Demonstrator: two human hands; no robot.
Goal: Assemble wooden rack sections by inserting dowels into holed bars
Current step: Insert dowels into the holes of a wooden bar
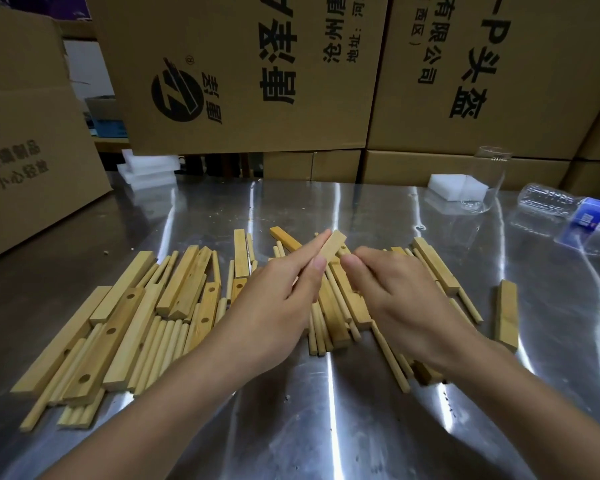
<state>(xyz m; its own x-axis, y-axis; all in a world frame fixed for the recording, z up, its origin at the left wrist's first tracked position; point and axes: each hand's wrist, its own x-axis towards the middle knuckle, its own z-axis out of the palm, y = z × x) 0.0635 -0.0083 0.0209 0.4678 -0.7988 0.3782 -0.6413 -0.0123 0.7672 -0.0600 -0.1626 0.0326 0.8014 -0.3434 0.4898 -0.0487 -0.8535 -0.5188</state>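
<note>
Wooden parts are spread in a loose heap across the middle of the steel table (326, 427). Flat holed bars (118, 327) are mostly seen toward the left edge, and thin round dowels (163, 337) are mixed among them. One short bar (335, 245) is lifted above the middle of the heap. It is pinched near its lower end between the thumb and the fingers of the left hand (284, 292). Its long axis runs from near-left to far-right, and the free end is pointed toward the far edge.

The right hand (399, 292) is held just beside it, thumb close to the left thumb, with the fingers curled down over the heap. Whether a dowel is gripped under these fingers cannot be told, because the palm side is hidden.

The coming move is judged to depend on this: the nearest dowels are lying directly below the right hand, with their long axes roughly from the far edge to the near edge. The right hand is therefore the nearer one for taking a dowel, while the bar is kept by the left. A dowel would probably need to be turned to meet a hole in the bar.
</note>
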